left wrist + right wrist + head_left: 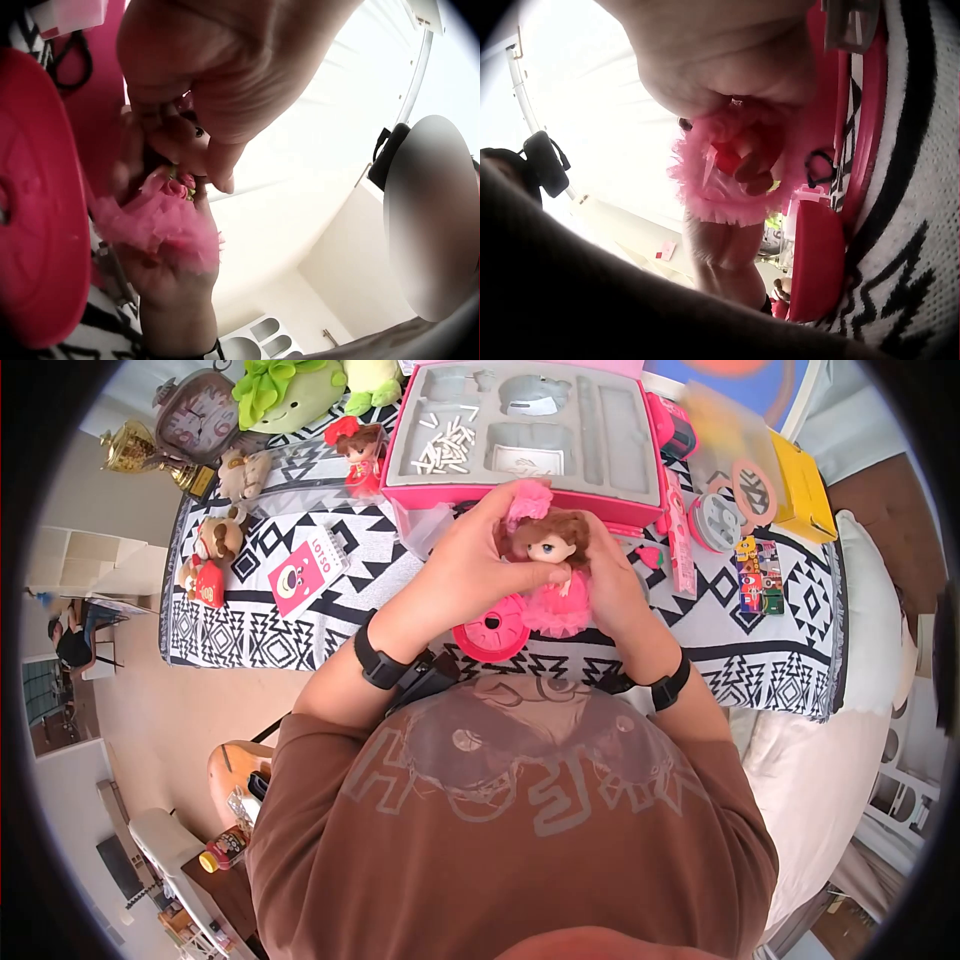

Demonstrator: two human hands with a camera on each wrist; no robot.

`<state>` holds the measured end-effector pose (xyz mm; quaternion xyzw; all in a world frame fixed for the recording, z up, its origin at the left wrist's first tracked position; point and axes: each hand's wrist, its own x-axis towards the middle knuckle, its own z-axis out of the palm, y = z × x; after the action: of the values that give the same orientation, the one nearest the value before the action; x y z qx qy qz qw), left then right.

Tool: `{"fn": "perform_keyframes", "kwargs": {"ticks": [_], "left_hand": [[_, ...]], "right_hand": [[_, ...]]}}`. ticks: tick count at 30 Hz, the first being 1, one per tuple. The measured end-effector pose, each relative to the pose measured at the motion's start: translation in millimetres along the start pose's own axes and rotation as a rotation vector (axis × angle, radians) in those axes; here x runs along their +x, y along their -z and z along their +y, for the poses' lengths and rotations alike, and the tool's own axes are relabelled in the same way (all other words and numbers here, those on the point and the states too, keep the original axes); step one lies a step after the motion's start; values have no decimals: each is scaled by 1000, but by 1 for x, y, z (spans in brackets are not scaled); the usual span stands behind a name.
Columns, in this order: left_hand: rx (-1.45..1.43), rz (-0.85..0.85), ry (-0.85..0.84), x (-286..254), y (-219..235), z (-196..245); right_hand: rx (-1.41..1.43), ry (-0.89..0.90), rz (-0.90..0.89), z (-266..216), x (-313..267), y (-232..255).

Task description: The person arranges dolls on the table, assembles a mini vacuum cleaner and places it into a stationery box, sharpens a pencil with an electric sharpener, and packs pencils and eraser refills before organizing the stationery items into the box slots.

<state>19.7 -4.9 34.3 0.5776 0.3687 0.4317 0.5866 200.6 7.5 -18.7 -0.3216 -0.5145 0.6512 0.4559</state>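
A small doll (551, 548) with brown hair, a pink hair bow (528, 503) and a ruffled pink dress (557, 612) is held upright between both hands in the head view. My left hand (478, 568) grips it from the left, its thumb across the doll just under the chin. From the other side my right hand (616, 582) holds the head and hair, with fingers hidden behind. Seen from below in the right wrist view, the tulle skirt (697, 199) spreads around the doll's legs. A round pink base (478, 637) with a central hole lies beside the skirt.
An open pink box (400, 455) with grey foam holds many white sticks (445, 448). Another doll in red (363, 465), a LOTSO card (303, 575) and small figures (222, 535) lie left. Right are a round mirror (755, 492) and a yellow box (803, 485).
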Motion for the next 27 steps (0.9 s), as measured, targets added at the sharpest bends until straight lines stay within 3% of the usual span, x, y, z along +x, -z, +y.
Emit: {"fn": "perform_keyframes", "kwargs": {"ticks": [3, 5, 9, 11, 12, 14, 18, 21, 23, 27], "left_hand": [[-44, 58, -21, 1, -2, 3], [131, 92, -13, 3, 0, 0], [351, 129, -121, 5, -2, -1], [889, 122, -276, 3, -2, 7], [896, 135, -275, 3, -3, 4], [623, 157, -333, 4, -7, -2], [754, 108, -336, -1, -9, 4], [678, 89, -270, -7, -10, 9], [659, 82, -318, -6, -6, 7], [468, 15, -175, -12, 12, 19]], "right_hand": [[67, -118, 18, 1, 0, 0], [156, -163, 17, 0, -2, -3], [198, -110, -40, 1, -3, 3], [173, -63, 41, 1, -2, 2], [174, -63, 26, 2, -2, 3], [68, 25, -32, 7, 2, 5], [45, -54, -8, 2, -2, -6], [-54, 18, -42, 10, -2, -1], [-109, 53, -108, 6, -2, -1], [-119, 73, -141, 0, 0, -12]]}}
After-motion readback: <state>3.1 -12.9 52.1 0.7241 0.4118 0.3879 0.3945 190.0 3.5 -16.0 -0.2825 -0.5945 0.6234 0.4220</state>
